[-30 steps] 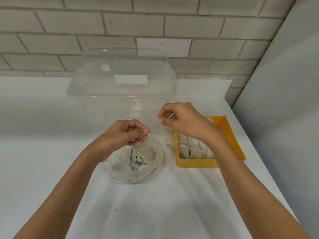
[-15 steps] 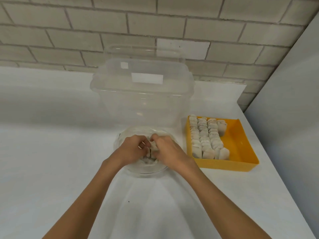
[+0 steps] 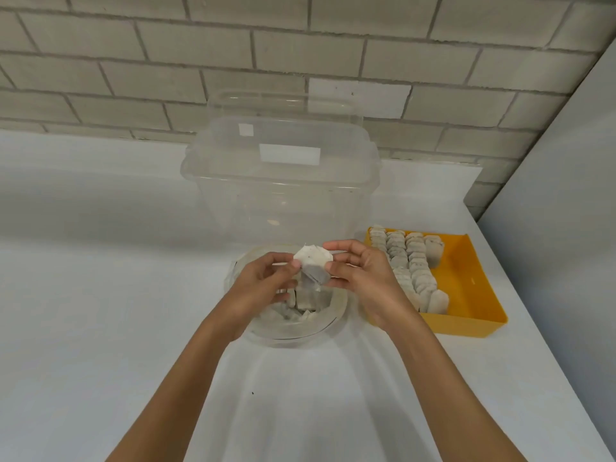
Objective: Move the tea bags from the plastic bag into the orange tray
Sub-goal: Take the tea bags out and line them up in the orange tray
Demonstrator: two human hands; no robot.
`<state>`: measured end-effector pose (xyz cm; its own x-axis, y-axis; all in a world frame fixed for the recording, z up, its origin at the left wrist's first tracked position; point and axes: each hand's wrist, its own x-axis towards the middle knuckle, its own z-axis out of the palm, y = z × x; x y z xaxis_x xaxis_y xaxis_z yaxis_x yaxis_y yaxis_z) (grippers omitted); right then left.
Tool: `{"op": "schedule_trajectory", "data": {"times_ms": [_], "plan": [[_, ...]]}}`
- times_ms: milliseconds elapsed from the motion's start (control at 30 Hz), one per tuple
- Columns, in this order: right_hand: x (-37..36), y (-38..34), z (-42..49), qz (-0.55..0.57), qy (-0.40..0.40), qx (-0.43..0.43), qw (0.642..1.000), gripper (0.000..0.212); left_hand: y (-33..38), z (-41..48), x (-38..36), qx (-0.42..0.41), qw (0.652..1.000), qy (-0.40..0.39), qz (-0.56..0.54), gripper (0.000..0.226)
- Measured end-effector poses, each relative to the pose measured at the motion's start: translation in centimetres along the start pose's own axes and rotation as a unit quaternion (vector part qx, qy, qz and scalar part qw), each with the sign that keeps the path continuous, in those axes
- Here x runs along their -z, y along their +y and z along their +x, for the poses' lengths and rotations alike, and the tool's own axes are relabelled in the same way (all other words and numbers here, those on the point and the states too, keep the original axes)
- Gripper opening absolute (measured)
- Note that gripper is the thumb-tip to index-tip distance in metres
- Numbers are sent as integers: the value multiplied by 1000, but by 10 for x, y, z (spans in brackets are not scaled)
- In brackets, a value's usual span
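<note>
Head view, frame centre: left hand [image 3: 263, 285] and right hand [image 3: 363, 278], fingers of both pinching tea bag [image 3: 313, 260] from opposite sides, above open plastic bag [image 3: 293, 335] on desk [image 3: 100, 311]. Orange tray [image 3: 466, 288] at right, part-filled with rows.

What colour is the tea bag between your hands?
Off-white with tiny dark specks, greyer below. The tea bag shows best in the head view.

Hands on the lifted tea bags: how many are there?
2. The left hand pinches the left side of the lifted tea bags, the right hand the right side, above the plastic bag.
</note>
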<state>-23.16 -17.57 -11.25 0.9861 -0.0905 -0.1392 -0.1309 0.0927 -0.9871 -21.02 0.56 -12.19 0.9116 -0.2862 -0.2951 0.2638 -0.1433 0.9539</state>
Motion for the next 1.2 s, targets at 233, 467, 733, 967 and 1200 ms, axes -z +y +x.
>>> {"op": "schedule_trajectory", "data": {"times_ms": [233, 467, 733, 967, 1200], "plan": [[3, 5, -3, 69, -23, -7, 997, 29, 0, -1, -15, 34, 982, -58, -178, 54], [11, 4, -2, 139, -71, -30, 987, 35, 1, 1, -13, 56, 975, -105, -186, 42], [10, -1, -2, 123, -64, -17, 990, 34, 4, 0, -15, 66, 963, -102, -240, 46], [4, -8, -4, 139, -91, -11, 986, 36, 13, -5, -17, 18, 978, -84, -188, 38], [2, -19, -4, 221, -126, -23, 967, 37, 24, -9, -16, -10, 974, -94, -206, 43]]}}
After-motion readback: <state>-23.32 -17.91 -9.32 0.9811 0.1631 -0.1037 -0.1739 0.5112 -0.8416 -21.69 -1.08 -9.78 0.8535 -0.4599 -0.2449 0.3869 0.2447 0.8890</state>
